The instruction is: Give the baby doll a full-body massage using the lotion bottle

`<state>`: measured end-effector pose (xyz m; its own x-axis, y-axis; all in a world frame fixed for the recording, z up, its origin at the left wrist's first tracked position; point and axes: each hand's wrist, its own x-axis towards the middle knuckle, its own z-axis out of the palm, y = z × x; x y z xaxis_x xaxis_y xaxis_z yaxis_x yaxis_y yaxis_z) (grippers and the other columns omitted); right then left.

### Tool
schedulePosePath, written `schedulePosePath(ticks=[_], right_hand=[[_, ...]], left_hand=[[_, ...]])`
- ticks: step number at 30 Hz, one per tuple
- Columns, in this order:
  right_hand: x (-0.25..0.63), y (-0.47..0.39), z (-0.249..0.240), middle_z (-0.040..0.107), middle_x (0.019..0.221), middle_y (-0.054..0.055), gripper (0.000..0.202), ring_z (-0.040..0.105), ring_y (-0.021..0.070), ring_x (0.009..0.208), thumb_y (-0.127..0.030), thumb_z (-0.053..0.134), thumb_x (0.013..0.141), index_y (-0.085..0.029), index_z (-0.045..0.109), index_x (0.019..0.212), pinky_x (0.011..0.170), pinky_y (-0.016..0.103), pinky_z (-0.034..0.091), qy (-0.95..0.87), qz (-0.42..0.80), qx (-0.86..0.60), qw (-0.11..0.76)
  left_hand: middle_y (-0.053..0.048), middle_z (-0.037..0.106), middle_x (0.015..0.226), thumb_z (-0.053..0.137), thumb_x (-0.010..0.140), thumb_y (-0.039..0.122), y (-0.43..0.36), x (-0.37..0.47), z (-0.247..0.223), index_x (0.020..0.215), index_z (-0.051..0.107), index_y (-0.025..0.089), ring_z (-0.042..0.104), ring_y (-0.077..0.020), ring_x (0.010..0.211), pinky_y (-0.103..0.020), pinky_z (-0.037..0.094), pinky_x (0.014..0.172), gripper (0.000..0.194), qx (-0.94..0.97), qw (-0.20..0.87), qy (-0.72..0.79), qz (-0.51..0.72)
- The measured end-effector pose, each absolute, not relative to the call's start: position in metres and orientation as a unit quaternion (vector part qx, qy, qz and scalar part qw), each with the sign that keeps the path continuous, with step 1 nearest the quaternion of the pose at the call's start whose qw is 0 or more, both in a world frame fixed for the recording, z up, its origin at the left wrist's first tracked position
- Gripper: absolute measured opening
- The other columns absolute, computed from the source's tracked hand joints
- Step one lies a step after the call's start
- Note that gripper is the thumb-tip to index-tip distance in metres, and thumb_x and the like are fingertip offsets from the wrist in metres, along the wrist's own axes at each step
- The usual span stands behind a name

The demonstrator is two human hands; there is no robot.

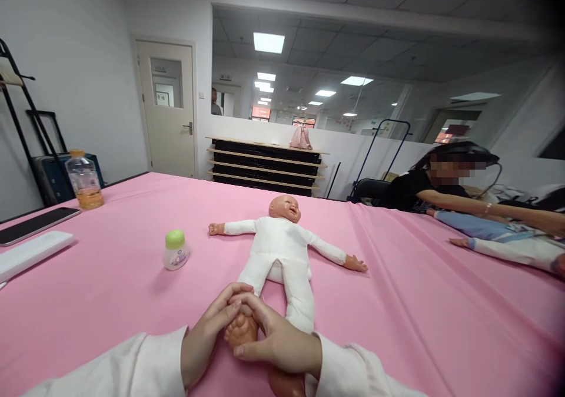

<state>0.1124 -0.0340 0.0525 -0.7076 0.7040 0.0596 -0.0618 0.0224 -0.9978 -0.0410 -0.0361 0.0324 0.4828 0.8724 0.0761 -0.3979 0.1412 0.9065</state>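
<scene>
A baby doll [282,241] with a white cloth body lies on its back on a pink-covered table [353,320], its head away from me and its arms spread. My left hand [210,329] and my right hand [278,335] are both wrapped round the ankle and foot of the doll's leg on the left. The bare toes [241,326] show between my hands. The fingertips of both hands meet over the ankle. Below my right wrist, the other foot is partly hidden.
A small green-lidded jar [176,250] stands left of the doll. Further left are a bottle [85,179], a phone [37,225] and a white case [35,254]. At the right, a person [415,185] reaches over another doll [507,238].
</scene>
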Motion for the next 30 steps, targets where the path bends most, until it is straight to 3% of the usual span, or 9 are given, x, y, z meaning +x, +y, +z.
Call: schedulePosePath(ticks=[4, 9, 13, 16, 18, 20, 23, 28, 30], right_hand=[[0.111, -0.034, 0.049, 0.052, 0.095, 0.002, 0.047, 0.052, 0.0125, 0.089, -0.034, 0.067, 0.072, -0.02, 0.046, 0.111, 0.084, 0.031, 0.04, -0.637, 0.658, -0.258, 0.309], [0.111, -0.036, 0.057, 0.049, 0.102, 0.004, 0.035, 0.049, 0.014, 0.097, -0.042, 0.058, 0.079, -0.02, 0.052, 0.105, 0.091, 0.031, 0.037, -0.671, 0.598, -0.285, 0.333], [0.112, -0.036, 0.058, 0.052, 0.1, 0.005, 0.037, 0.05, 0.0145, 0.098, -0.048, 0.038, 0.088, -0.019, 0.051, 0.106, 0.093, 0.033, 0.037, -0.663, 0.603, -0.287, 0.339], [0.114, -0.035, 0.055, 0.052, 0.103, 0.006, 0.044, 0.051, 0.0166, 0.1, -0.046, 0.055, 0.079, -0.018, 0.047, 0.113, 0.091, 0.034, 0.038, -0.653, 0.632, -0.27, 0.319], [0.116, -0.036, 0.055, 0.05, 0.11, 0.007, 0.054, 0.049, 0.0182, 0.105, -0.034, 0.066, 0.07, -0.019, 0.044, 0.117, 0.093, 0.034, 0.037, -0.684, 0.609, -0.261, 0.305], [0.117, -0.038, 0.057, 0.045, 0.121, 0.008, 0.063, 0.044, 0.0195, 0.113, -0.023, 0.067, 0.065, -0.019, 0.041, 0.122, 0.098, 0.036, 0.033, -0.737, 0.547, -0.274, 0.287], [0.115, -0.044, 0.06, 0.039, 0.129, 0.012, 0.072, 0.036, 0.0248, 0.119, -0.022, 0.066, 0.063, -0.017, 0.037, 0.129, 0.101, 0.041, 0.029, -0.82, 0.417, -0.32, 0.226], [0.103, -0.051, 0.055, 0.059, 0.096, 0.006, 0.036, 0.048, 0.0226, 0.101, -0.019, 0.06, 0.068, -0.021, 0.059, 0.104, 0.102, 0.042, 0.027, -0.933, 0.19, -0.259, 0.162], [0.099, -0.056, 0.058, 0.06, 0.099, 0.007, 0.041, 0.049, 0.0219, 0.101, -0.019, 0.058, 0.072, -0.021, 0.056, 0.112, 0.104, 0.041, 0.024, -0.944, 0.138, -0.248, 0.166]], left_hand=[[-0.008, 0.054, 0.11, 0.047, 0.083, 0.044, -0.037, -0.044, 0.027, 0.116, 0.044, 0.021, 0.05, -0.0237, 0.108, -0.038, 0.038, 0.094, 0.04, 0.534, 0.679, 0.252, 0.436], [-0.009, 0.032, 0.137, 0.067, 0.07, 0.037, -0.043, -0.046, 0.019, 0.131, 0.025, 0.026, 0.029, -0.0281, 0.129, -0.04, 0.028, 0.105, 0.075, 0.646, 0.557, 0.262, 0.452], [-0.009, 0.041, 0.131, 0.058, 0.078, 0.034, -0.046, -0.044, 0.025, 0.127, 0.033, 0.025, 0.034, -0.0258, 0.126, -0.038, 0.029, 0.105, 0.056, 0.648, 0.554, 0.292, 0.434], [-0.008, 0.047, 0.124, 0.053, 0.081, 0.038, -0.045, -0.044, 0.033, 0.123, 0.039, 0.024, 0.041, -0.0253, 0.119, -0.037, 0.034, 0.101, 0.047, 0.636, 0.579, 0.285, 0.423], [-0.008, 0.049, 0.122, 0.048, 0.083, 0.042, -0.044, -0.045, 0.036, 0.12, 0.043, 0.023, 0.042, -0.0249, 0.118, -0.037, 0.034, 0.1, 0.042, 0.635, 0.571, 0.29, 0.431], [-0.007, 0.051, 0.119, 0.043, 0.086, 0.044, -0.041, -0.047, 0.036, 0.117, 0.045, 0.022, 0.043, -0.0241, 0.116, -0.036, 0.034, 0.1, 0.038, 0.642, 0.549, 0.288, 0.45], [-0.007, 0.055, 0.107, 0.035, 0.088, 0.045, -0.033, -0.05, 0.035, 0.114, 0.046, 0.022, 0.05, -0.022, 0.106, -0.036, 0.038, 0.095, 0.037, 0.664, 0.518, 0.264, 0.47], [-0.004, 0.055, 0.092, 0.035, 0.089, 0.042, -0.015, -0.05, 0.034, 0.115, 0.043, 0.021, 0.056, -0.0165, 0.082, -0.034, 0.044, 0.081, 0.035, 0.676, 0.489, 0.266, 0.483], [-0.002, 0.056, 0.083, 0.037, 0.087, 0.043, -0.009, -0.051, 0.035, 0.109, 0.048, 0.019, 0.055, -0.0155, 0.076, -0.032, 0.045, 0.076, 0.034, 0.689, 0.484, 0.285, 0.458]])
